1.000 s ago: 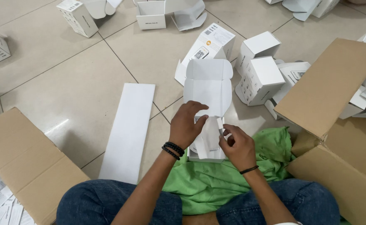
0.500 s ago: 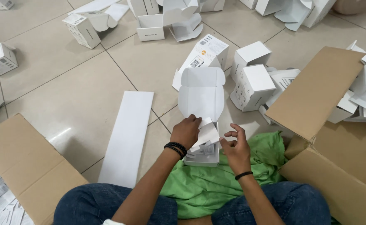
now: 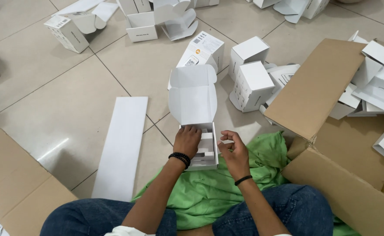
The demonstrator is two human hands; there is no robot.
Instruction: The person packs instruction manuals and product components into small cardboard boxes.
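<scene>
We list: small open box [image 3: 199,131], matt white paperboard; green cloth [image 3: 227,196], soft, creased; carton at three o'clock [image 3: 331,144], plain brown corrugated cardboard; floor tiles [image 3: 48,100], glossy, smooth; trousers [image 3: 288,214], blue denim.

Open white carton [image 3: 195,111] centre; brown cardboard box [image 3: 331,131] right, perhaps carton-filled.

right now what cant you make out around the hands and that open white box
Head view only:
- Inside of the open white box: partly covered by the left hand.
- Right hand fingertips: curled, contact with the box unclear.
- Big cardboard carton: cut off by the right edge.
- Box labels: too small.
</scene>
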